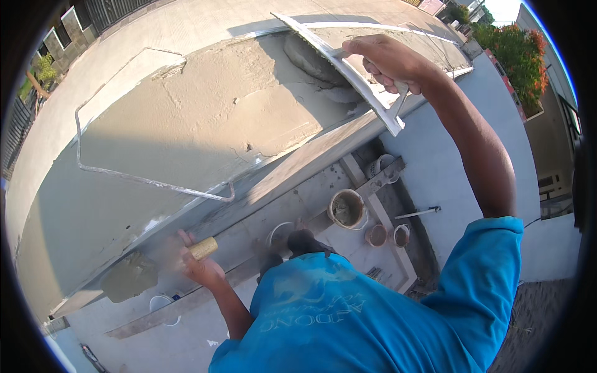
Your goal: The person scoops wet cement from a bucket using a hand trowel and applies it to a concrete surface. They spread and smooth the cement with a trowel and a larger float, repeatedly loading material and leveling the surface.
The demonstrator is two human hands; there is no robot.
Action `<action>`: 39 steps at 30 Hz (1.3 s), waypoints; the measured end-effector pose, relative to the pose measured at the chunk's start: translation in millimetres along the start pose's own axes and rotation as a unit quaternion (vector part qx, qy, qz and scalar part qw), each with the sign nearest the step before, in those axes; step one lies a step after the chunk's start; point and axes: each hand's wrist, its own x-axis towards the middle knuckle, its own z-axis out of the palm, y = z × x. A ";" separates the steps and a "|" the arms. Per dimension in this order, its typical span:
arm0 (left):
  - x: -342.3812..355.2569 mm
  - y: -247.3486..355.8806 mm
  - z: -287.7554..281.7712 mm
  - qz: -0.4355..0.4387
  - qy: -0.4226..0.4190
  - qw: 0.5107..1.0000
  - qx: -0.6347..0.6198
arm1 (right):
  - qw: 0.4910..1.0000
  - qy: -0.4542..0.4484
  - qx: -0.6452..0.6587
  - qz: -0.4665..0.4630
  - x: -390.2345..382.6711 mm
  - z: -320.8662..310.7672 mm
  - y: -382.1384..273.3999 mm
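My right hand [388,65] grips the handle of a long, pale straight-edged float [326,56], held tilted over the top of a mortar-coated ledge [180,105]. A lump of grey mortar [311,59] lies beside and partly behind the float. My left hand [202,267], lower left and partly blurred, holds a trowel by its yellowish handle [202,248], just below the ledge's near edge. A heap of grey mortar [129,280] is on the trowel's blade, which it mostly hides. A thin bent metal rod [143,180] lies across the left part of the coated surface.
Below the ledge are wooden planks [388,217], a mortar bucket [346,210], smaller containers [402,235] and other pails [380,168]. A pale wall [472,155] stands at the right, with a flowering shrub [513,65] beyond. Paving [137,31] runs past the ledge's far edge.
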 end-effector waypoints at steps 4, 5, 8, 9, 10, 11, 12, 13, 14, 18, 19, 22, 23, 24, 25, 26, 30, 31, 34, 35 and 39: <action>1.8 4.2 -0.1 -0.016 -0.019 1.000 0.000 | 0.999 -0.040 -0.036 -0.002 -5.6 31.1 -29.6; 0.3 8.2 1.9 -0.018 -0.020 1.000 0.003 | 0.998 -0.025 -0.065 0.004 -12.6 40.3 -42.5; 3.9 9.7 1.0 -0.007 -0.029 1.000 -0.009 | 0.942 0.121 -0.258 -0.178 -9.7 70.1 -36.2; 4.5 9.3 -4.7 -0.004 -0.031 0.999 -0.009 | 0.937 0.130 -0.284 -0.153 -10.9 69.7 -37.6; 5.8 8.6 -9.6 -0.003 -0.031 0.999 -0.005 | 0.932 0.138 -0.311 -0.128 -13.5 65.0 -39.5; 7.4 7.8 -14.4 -0.001 -0.031 1.000 -0.001 | 0.924 0.145 -0.337 -0.104 -14.3 61.0 -37.3; 7.9 7.3 -15.7 -0.006 -0.038 0.999 -0.001 | 0.909 0.168 -0.367 -0.100 -6.2 53.2 -16.3; 8.7 8.1 -15.4 -0.013 -0.039 0.999 0.004 | 0.912 0.175 -0.361 -0.082 -1.5 44.1 0.2; 8.3 10.3 -15.2 -0.016 -0.036 0.999 0.007 | 0.915 0.181 -0.353 -0.069 2.8 37.1 9.6; 7.2 13.4 -12.1 -0.017 -0.030 0.999 0.029 | 0.914 0.180 -0.363 -0.027 13.3 21.2 18.0; 7.6 14.0 -12.3 -0.013 -0.036 0.999 0.036 | 0.905 0.184 -0.383 -0.027 17.5 18.0 20.1; 8.9 14.8 -13.1 -0.007 -0.047 0.998 0.046 | 0.892 0.200 -0.405 -0.020 27.8 8.2 33.3; 9.5 14.8 -13.2 -0.009 -0.046 0.998 0.042 | 0.890 0.203 -0.408 -0.012 30.1 5.2 37.9; 9.5 14.7 -13.1 -0.010 -0.043 0.998 0.039 | 0.887 0.206 -0.412 -0.007 33.6 2.3 41.5; 9.1 15.1 -12.4 -0.018 -0.036 0.999 0.031 | 0.892 0.202 -0.405 -0.003 36.6 -1.3 45.6; 8.5 16.0 -11.1 -0.027 -0.028 0.999 0.024 | 0.896 0.198 -0.398 0.001 39.1 -5.8 50.5; 5.1 16.4 -7.1 -0.030 -0.008 0.999 0.030 | 0.905 0.208 -0.372 -0.015 50.0 -21.9 80.2; 5.3 14.4 -8.8 -0.023 -0.013 0.999 0.038 | 0.913 0.203 -0.353 -0.006 51.4 -26.6 86.1; 6.6 11.2 -12.9 -0.026 -0.019 0.998 0.058 | 0.934 0.184 -0.305 0.023 54.4 -39.5 100.4; 6.4 12.5 -14.0 -0.042 -0.012 0.997 0.062 | 0.938 0.175 -0.297 0.034 55.2 -43.2 103.8; 0.0 11.9 1.3 -0.016 0.085 0.995 0.057 | 0.944 0.162 -0.287 0.027 52.7 -56.1 114.0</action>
